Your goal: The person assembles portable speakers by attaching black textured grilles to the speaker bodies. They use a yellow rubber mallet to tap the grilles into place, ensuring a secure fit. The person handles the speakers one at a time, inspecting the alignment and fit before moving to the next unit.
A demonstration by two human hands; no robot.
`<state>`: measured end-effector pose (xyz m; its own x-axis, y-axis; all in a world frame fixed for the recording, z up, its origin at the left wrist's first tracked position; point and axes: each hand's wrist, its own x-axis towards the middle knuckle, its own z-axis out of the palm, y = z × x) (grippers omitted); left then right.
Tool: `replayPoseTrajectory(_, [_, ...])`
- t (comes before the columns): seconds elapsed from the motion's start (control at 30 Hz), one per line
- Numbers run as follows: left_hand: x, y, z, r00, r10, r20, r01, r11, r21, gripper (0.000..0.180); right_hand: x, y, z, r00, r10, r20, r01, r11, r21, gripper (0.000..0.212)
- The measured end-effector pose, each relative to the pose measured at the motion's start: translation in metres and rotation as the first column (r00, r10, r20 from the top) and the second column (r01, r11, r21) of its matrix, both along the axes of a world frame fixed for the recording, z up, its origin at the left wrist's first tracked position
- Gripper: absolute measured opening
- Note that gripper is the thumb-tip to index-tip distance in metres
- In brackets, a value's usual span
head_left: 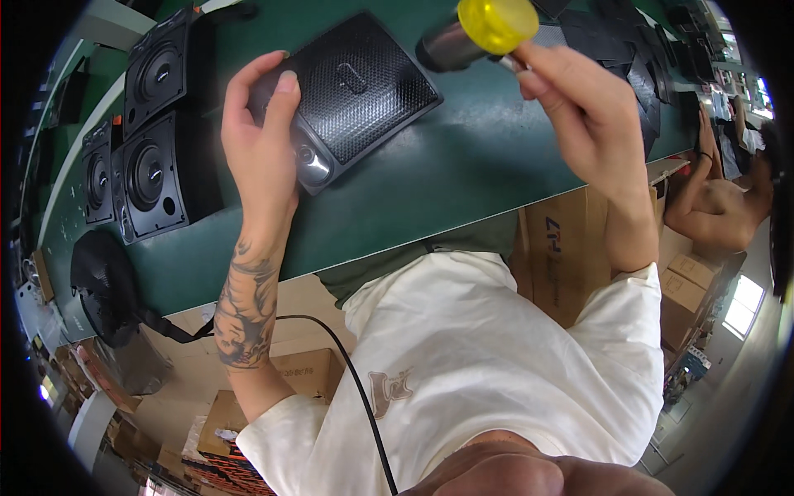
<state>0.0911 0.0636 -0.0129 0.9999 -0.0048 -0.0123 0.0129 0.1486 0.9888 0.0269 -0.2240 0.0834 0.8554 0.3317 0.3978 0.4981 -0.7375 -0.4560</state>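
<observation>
A black speaker (314, 161) lies tilted on the green tabletop, its textured mesh grille (364, 95) facing up. Gripping its left edge is my left hand (260, 132), thumb on top and fingers curled over the side. My right hand (583, 116) is closed round the thin handle of a mallet (498, 23) with a yellow face and a dark opposite end. The mallet is raised to the right of the speaker, apart from it. Most of its handle is hidden in my fist.
Several black speakers without grilles (153, 178) stand at the left of the green workbench (430, 178). Dark flat panels (616, 50) are piled at the far right. A black bag (103, 277) sits at the left edge. Cardboard boxes (558, 256) are below; another person (715, 202) is at right.
</observation>
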Motion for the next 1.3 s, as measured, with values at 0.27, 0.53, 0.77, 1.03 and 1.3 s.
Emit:
replayPoseTrajectory(0.27, [0.006,0.003,-0.011,0.996,0.035,0.079,-0.032,0.999,-0.033,0.039,0.043,0.024,0.045,0.977,0.126,-0.17,-0.168,0.95,-0.263,0.05])
replayPoseTrajectory(0.53, [0.004,0.002,-0.012,0.996,0.019,0.088,-0.01,0.994,-0.108,0.034,0.038,0.0,-0.002,0.97,-0.099,-0.224,0.105,0.994,0.017,0.031])
replayPoseTrajectory(0.77, [0.002,0.019,0.015,0.698,-0.066,0.713,-0.517,0.642,0.566,0.031,-0.024,-0.047,-0.061,0.965,-0.177,-0.192,0.193,0.979,0.065,0.029])
replayPoseTrajectory(1.03, [0.003,-0.027,0.051,0.662,-0.726,0.183,-0.182,0.081,0.98,0.101,-0.043,-0.049,-0.101,0.987,-0.153,0.047,0.156,0.986,-0.061,0.026])
replayPoseTrajectory(1.3, [0.019,-0.019,0.051,0.687,-0.561,0.462,0.237,0.774,0.587,0.116,-0.045,-0.051,-0.114,0.959,-0.262,0.107,0.228,0.939,0.256,0.015])
